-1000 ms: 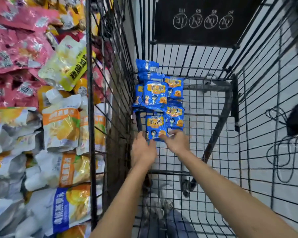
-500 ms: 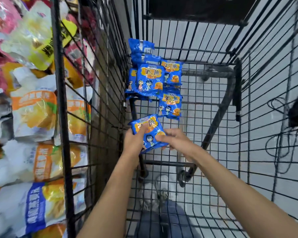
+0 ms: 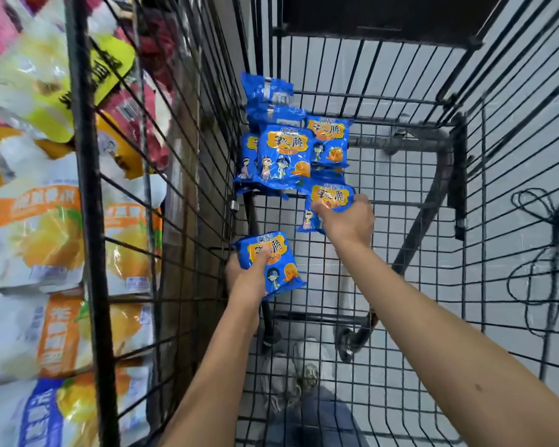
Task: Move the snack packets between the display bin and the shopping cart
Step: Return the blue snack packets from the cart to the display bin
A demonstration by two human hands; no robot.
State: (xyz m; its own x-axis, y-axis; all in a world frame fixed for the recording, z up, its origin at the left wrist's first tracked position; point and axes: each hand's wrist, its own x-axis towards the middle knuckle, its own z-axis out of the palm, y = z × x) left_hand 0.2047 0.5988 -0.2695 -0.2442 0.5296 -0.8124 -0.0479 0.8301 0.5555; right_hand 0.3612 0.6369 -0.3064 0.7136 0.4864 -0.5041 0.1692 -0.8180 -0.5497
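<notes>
Inside the black wire shopping cart (image 3: pixel 410 285), several blue snack packets (image 3: pixel 286 150) lie piled at the far left of its floor. My left hand (image 3: pixel 246 275) holds one blue packet (image 3: pixel 271 262) lifted near the cart's left wall, thumb across its front. My right hand (image 3: pixel 349 221) reaches further in and grips another blue packet (image 3: pixel 331 196) at the near edge of the pile. The wire display bin (image 3: pixel 88 221) stands to the left, full of white, orange, yellow and pink packets (image 3: pixel 36 233).
The cart's black frame bar (image 3: pixel 426 201) and a wheel (image 3: pixel 352 340) show under the mesh. A black cable (image 3: pixel 536 253) lies on the floor to the right. My shoes (image 3: pixel 294 372) are visible below the cart.
My right hand let go of the packet both hands held and reached forward onto a packet in the pile. My left hand keeps the first packet, now held alone.
</notes>
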